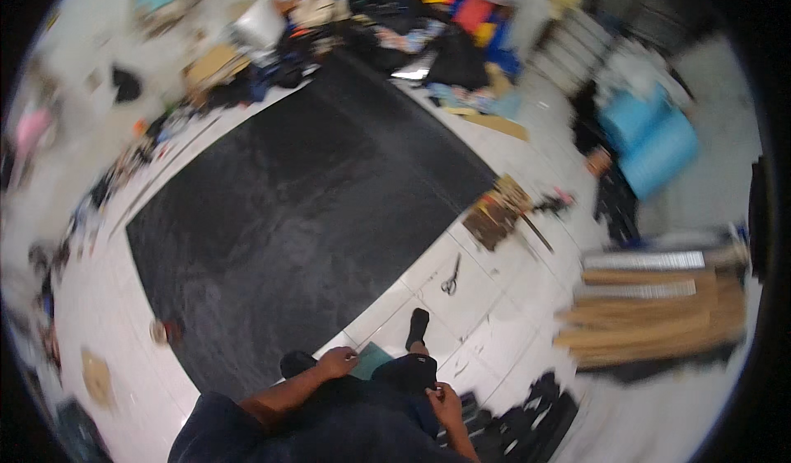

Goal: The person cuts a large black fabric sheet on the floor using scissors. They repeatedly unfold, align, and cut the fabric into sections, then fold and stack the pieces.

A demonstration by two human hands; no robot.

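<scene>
I sit at the near edge of a large black sheet (288,199) spread over the white tiled floor. My left hand (334,363) is near my lap, its fingers closed beside a flat dark-green piece (371,361); a small pale spot shows at the fingertips, too small to name. Close to my knee, my right hand (447,405) is closed in a pinch, and what it holds, if anything, cannot be made out. A pair of dark scissors (451,277) lies on the tiles ahead of my foot.
A worn box-like block (494,218) stands by the sheet's right corner. Stacked brown boards (651,315) and blue rolls (659,146) lie to the right. Heaped cloth and bags (453,55) line the far side. Dark items (527,426) sit beside my right hand.
</scene>
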